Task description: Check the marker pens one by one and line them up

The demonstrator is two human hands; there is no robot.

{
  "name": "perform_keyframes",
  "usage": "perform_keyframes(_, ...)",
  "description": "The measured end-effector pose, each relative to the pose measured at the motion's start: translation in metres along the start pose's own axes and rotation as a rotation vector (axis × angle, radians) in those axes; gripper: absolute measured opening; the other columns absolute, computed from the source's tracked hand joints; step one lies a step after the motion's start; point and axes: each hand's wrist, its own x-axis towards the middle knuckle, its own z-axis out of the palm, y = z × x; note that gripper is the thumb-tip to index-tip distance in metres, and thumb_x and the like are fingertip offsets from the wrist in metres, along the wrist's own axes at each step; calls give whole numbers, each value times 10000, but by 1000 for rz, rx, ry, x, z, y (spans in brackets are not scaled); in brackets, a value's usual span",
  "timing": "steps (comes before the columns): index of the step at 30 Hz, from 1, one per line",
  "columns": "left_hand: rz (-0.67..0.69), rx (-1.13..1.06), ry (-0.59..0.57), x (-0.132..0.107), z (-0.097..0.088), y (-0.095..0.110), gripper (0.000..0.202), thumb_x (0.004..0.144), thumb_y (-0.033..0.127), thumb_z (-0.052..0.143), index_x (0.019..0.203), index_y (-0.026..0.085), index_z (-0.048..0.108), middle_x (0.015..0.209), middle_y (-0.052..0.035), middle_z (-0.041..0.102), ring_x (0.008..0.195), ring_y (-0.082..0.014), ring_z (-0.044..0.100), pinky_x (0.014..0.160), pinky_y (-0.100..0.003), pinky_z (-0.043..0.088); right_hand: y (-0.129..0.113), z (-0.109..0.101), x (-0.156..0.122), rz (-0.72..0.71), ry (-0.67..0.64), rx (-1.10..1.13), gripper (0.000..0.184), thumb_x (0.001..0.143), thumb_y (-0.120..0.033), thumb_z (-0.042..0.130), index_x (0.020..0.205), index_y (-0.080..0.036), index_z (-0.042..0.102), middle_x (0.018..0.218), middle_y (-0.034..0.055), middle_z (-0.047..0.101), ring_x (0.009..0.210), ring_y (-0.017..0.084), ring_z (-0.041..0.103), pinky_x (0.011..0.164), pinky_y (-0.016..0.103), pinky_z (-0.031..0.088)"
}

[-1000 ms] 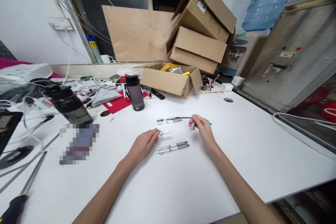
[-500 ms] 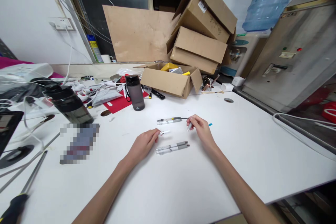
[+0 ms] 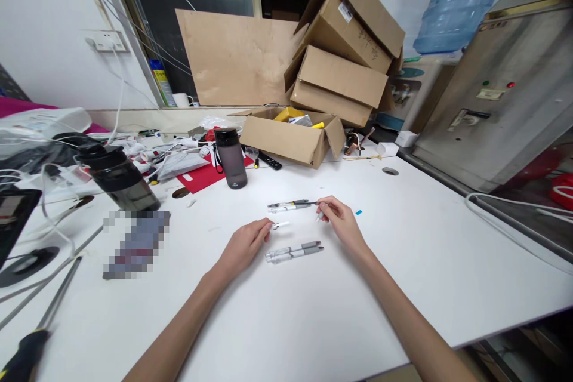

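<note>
My left hand (image 3: pixel 248 245) is closed on a white pen barrel (image 3: pixel 282 225), whose free end points right. Across a short gap, my right hand (image 3: pixel 339 218) pinches a thin dark pen refill (image 3: pixel 312 203), with a grey-and-white pen part (image 3: pixel 320 215) held lower in the same fingers. The refill reaches left to the grip end of a pair of pens (image 3: pixel 289 206) lying on the desk; I cannot tell whether they touch. Nearer me, two more clear pens with grey grips (image 3: pixel 294 252) lie side by side below the gap between my hands.
A small blue scrap (image 3: pixel 359 212) lies right of my right hand. Behind stand a dark water bottle (image 3: pixel 231 160) and an open cardboard box (image 3: pixel 282 138). To the left are a second bottle (image 3: pixel 119 178), a blurred-out flat object (image 3: pixel 138 245), cables and a screwdriver (image 3: pixel 56 298).
My right hand has shifted slightly left, bringing the refill and the grey-and-white part with it. My left hand and the pens on the desk have stayed put.
</note>
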Motion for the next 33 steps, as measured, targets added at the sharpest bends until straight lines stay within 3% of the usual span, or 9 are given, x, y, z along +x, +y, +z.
perform_keyframes(15, -75, -161, 38, 1, -2, 3, 502, 1030, 540, 275, 737, 214, 521, 700, 7, 547, 656, -173, 474, 672, -268, 380, 0, 0, -1, 15, -4, -14, 265, 881, -446, 625, 987, -214, 697, 836, 33, 677, 713, 172, 576, 706, 299, 467)
perform_keyframes(33, -109, -289, 43, 3, -1, -4, 456, 1036, 510, 331, 802, 207, 579, 720, 23, 545, 636, -153, 452, 632, -257, 348, -5, 1, -5, 13, 28, -153, 186, 900, -339, 567, 987, -228, 689, 836, 20, 678, 730, 184, 599, 712, 294, 448)
